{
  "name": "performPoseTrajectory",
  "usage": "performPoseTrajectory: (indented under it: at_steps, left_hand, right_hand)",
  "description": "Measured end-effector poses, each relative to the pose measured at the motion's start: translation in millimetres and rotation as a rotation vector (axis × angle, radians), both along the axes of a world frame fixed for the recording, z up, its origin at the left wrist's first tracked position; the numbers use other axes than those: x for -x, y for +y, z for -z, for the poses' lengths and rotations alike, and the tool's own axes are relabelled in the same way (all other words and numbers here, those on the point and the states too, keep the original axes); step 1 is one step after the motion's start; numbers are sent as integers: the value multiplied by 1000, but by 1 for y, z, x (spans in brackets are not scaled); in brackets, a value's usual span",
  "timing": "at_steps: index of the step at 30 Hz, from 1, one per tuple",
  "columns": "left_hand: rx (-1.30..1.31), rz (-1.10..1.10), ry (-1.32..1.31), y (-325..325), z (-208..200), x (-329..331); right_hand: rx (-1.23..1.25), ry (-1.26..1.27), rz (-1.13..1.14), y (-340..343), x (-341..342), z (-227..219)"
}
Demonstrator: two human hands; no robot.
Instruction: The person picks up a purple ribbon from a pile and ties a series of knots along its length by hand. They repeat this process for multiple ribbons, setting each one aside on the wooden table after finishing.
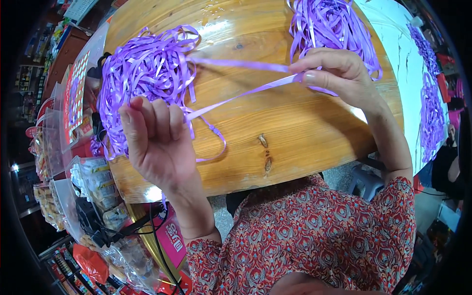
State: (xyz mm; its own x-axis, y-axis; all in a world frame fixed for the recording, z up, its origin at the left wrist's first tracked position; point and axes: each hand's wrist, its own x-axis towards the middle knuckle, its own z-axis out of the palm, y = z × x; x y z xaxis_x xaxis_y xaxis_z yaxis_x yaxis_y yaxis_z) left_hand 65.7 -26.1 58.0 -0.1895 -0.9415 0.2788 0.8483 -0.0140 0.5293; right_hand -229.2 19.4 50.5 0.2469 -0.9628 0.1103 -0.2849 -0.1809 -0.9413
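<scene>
Right hand (346,78), head view: thumb and forefinger pinch a purple ribbon (246,93) above the table, the remaining fingers bent behind them.
Purple ribbon: two strands meet at the right-hand pinch; the upper runs from the left heap (142,64), the lower slants down to the edge of the left hand (164,140).
Left hand: palm turned to the viewer, fingers curled inward, in front of the left heap; whether it grips the lower strand cannot be told.
Left heap: tangled purple loops on the wooden table (300,132), one loose curve trailing right of the left wrist.
Far heap (329,24): more purple ribbon, on the table beyond the right hand.
White marbled surface (393,34): adjoins at right, bearing further purple bundles (431,118).
Left margin: clear bags of packaged goods (98,182) beside the table; a red bag (91,263) lies lower.
Grey stool (366,183): below the right forearm.
</scene>
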Motion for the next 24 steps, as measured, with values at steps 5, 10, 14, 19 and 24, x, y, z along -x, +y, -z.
performPoseTrajectory:
  at_steps: [5, 10, 14, 19, 24]
  left_hand:
    - [-76, -73, 5, -6, 5, -16]
    - [-37, -274, -141, -7, 2, -31]
    - [21, -721, -559, -24, 16, -61]
    - [270, -1540, -1342, -8, 4, -13]
    - [422, -235, -964, 29, 20, 80]
  right_hand:
    - [-98, -69, 34, 7, 18, 12]
    - [-32, -55, -15, 10, 21, 7]
    - [-37, -147, 51, 11, 16, 6]
    - [117, -63, 16, 8, 4, 10]
    - [418, 134, -39, 5, -17, -7]
